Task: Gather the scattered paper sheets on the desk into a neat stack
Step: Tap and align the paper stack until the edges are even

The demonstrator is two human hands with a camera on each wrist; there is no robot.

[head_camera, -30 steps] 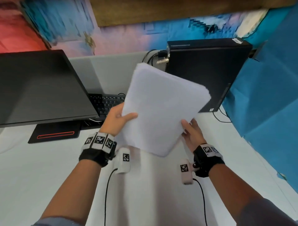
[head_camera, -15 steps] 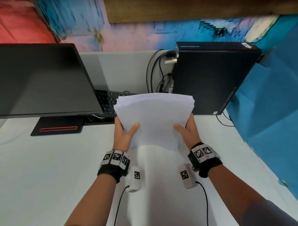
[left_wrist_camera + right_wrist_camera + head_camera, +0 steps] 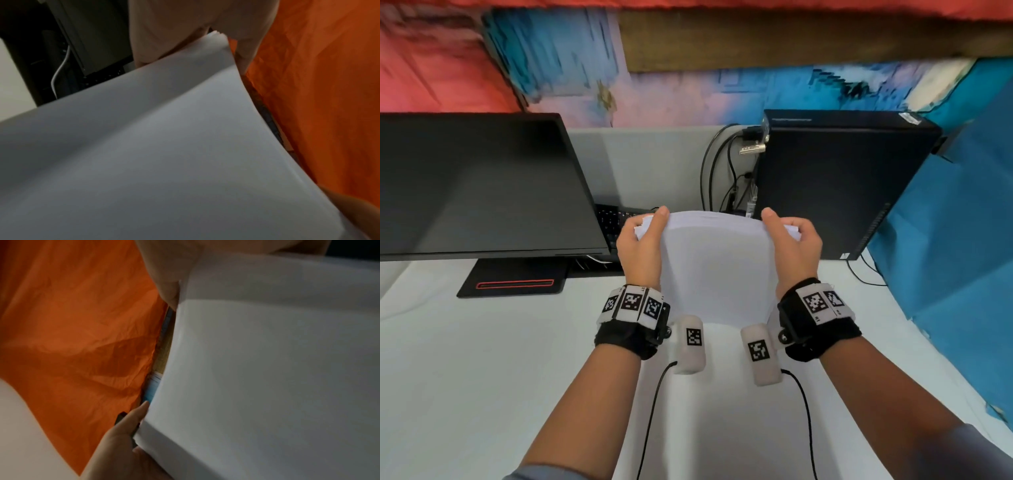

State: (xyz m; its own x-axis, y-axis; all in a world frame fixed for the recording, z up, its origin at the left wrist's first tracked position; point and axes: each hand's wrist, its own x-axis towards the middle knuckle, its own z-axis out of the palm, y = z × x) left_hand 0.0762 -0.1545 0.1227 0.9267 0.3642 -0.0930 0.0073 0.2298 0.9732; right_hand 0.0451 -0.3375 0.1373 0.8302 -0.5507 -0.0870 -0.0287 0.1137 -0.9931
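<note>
The white paper stack [image 3: 717, 267] stands on edge on the white desk [image 3: 465, 377], bowed slightly toward me. My left hand [image 3: 649, 222] grips its upper left corner, thumb on the near face and fingers curled behind. My right hand [image 3: 784, 224] grips the upper right corner the same way. In the left wrist view the paper stack [image 3: 144, 154] fills the lower frame, with the sheet edges fanned at the corner under my left hand [image 3: 218, 34]. In the right wrist view the paper stack [image 3: 267, 369] fills the right side, pinched by my right hand [image 3: 174, 285].
A dark monitor [image 3: 476, 185] on a black base [image 3: 513, 279] stands at the left, with a keyboard [image 3: 611, 219] behind the paper. A black computer tower [image 3: 839, 185] with cables [image 3: 719, 171] stands at the right. Blue cloth [image 3: 955, 240] borders the desk's right side.
The stack, held tilted in the air a second ago, came down and now stands on edge on the desk. Both hands slid from its near edge up to its top corners.
</note>
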